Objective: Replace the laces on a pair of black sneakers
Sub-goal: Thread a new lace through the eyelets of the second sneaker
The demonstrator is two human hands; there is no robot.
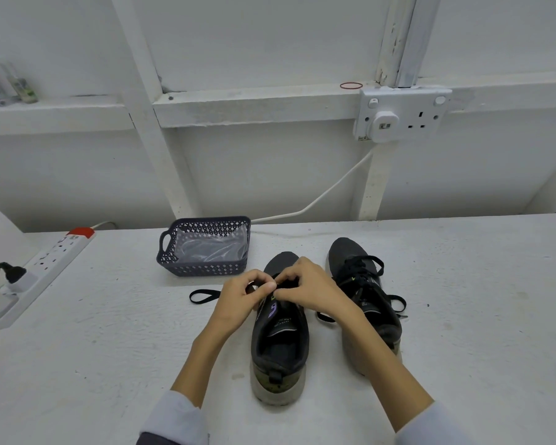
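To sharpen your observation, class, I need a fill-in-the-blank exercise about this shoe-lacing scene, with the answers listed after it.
The left hand and right hand both pinch the lace of a sneaker that stands ____ of the other sneaker. The dark basket holds a clear ____ bag. The power strip has a ____ switch at its far end.
Missing words: left; plastic; red.

1. Bright, even, diffuse white light fills my view.
2. Faint soft shadows hug the sneakers (pixel 280 348) and basket (pixel 203 268).
3. Wide-angle bending bows the wall rail (pixel 254 106); bottles (pixel 21 88) at ten o'clock look blurred and smeared.
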